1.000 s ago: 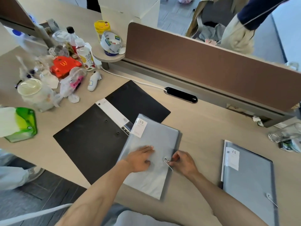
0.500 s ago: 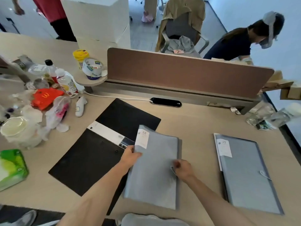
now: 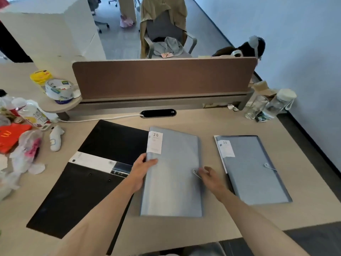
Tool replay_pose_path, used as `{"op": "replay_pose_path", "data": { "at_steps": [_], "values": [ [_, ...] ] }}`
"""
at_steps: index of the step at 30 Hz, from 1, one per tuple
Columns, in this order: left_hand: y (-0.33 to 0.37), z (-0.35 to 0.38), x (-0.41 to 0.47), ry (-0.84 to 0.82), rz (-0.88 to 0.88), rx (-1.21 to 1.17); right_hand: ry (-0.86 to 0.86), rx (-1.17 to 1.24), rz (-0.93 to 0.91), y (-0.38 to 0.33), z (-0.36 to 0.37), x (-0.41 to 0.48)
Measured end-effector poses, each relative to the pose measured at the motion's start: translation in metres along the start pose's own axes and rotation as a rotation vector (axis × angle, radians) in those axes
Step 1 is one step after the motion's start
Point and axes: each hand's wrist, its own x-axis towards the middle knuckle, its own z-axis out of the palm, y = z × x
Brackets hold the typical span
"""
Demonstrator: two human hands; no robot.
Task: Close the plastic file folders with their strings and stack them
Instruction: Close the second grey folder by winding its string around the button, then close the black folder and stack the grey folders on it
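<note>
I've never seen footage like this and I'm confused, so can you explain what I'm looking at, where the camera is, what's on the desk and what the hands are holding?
There is no machine here. The camera sits on a person's head and looks down at their own bare arms, which is why they reach in from the bottom. The left hand grips the left edge of a grey-blue plastic folder lying in front of them. The right hand rests at the folder's right edge, beside its small button and string; whether it pinches the string is unclear. A second matching folder lies to the right, apart from the first. An open black folder lies partly under the held one. Bottles, tape and wrappers clutter the desk at its far left.
</note>
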Motion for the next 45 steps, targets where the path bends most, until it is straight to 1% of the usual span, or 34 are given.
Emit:
{"op": "replay_pose_path", "data": {
  "at_steps": [3, 6, 10, 14, 18, 20, 23, 26, 30, 32, 37, 40, 45],
  "values": [
    [0.008, 0.027, 0.000, -0.011, 0.031, -0.039, 0.052, 0.089, -0.071, -0.007, -0.020, 0.017],
    [0.019, 0.071, 0.002, -0.005, 0.101, -0.057, 0.093, 0.154, -0.121, -0.019, -0.058, 0.037],
    [0.023, 0.148, 0.003, -0.032, 0.133, -0.036, 0.091, 0.124, -0.138, -0.017, -0.129, 0.064],
    [0.011, 0.221, 0.011, 0.035, 0.139, 0.002, 0.067, 0.086, -0.146, 0.000, -0.197, 0.084],
    [-0.012, 0.267, 0.021, 0.080, 0.079, 0.212, 0.060, 0.084, -0.123, 0.027, -0.245, 0.094],
    [-0.022, 0.288, 0.022, 0.079, 0.050, 0.402, 0.063, 0.074, -0.101, 0.040, -0.262, 0.098],
    [-0.039, 0.311, 0.024, 0.138, 0.042, 0.647, 0.047, 0.034, -0.056, 0.064, -0.274, 0.097],
    [-0.052, 0.324, 0.027, 0.131, -0.017, 0.741, 0.076, -0.055, 0.003, 0.088, -0.278, 0.096],
    [-0.076, 0.319, 0.041, 0.163, -0.060, 0.805, 0.109, -0.195, -0.026, 0.109, -0.279, 0.101],
    [-0.083, 0.320, 0.041, 0.174, -0.057, 0.777, 0.104, -0.253, -0.039, 0.114, -0.280, 0.103],
    [-0.079, 0.332, 0.030, 0.084, -0.031, 0.515, 0.090, -0.266, 0.025, 0.115, -0.284, 0.107],
    [-0.079, 0.334, 0.032, 0.079, -0.122, 0.381, 0.068, -0.322, 0.055, 0.114, -0.284, 0.114],
    [-0.079, 0.340, 0.044, 0.111, -0.174, 0.341, 0.016, -0.291, 0.047, 0.108, -0.281, 0.134]
  ]
}}
